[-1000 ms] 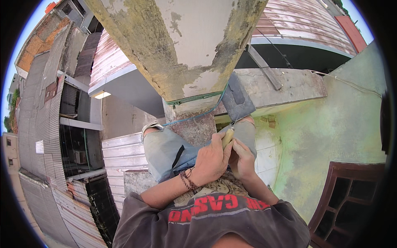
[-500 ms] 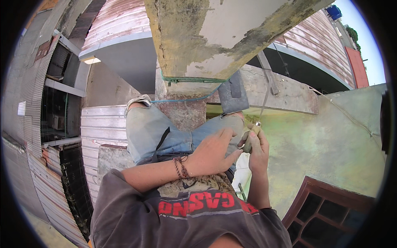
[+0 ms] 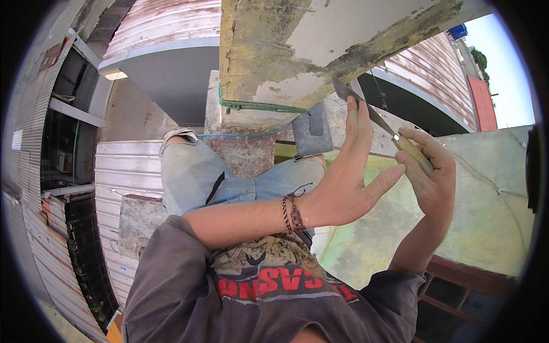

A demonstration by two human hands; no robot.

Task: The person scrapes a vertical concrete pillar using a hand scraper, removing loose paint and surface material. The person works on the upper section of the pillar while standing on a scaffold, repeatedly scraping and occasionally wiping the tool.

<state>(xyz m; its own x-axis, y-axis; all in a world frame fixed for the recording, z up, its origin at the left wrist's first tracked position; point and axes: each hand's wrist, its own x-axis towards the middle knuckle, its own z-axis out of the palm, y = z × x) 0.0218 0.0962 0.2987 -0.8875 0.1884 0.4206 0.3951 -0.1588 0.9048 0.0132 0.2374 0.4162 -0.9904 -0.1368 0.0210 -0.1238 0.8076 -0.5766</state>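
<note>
My right hand grips the wooden handle of a scraper with a long metal blade. The blade points up and left, and its wider tip meets or nearly meets the lower right edge of a concrete beam with peeling, stained paint. My left hand reaches across from the left with its fingers stretched out. Its fingertips lie at the blade near the tip; whether they press on it I cannot tell. The left thumb comes close to the right hand's fingers.
A dark grey flat plate sits beside my right knee, with a blue cord running left from it. Green rope lines the beam's lower edge. On the right stand a greenish wall and a brown-framed window. Corrugated metal roofing lies left.
Both hands have moved up and to the right, away from my knee. The scraper's blade has swung left toward the beam's edge, and my left hand has come to the blade.
</note>
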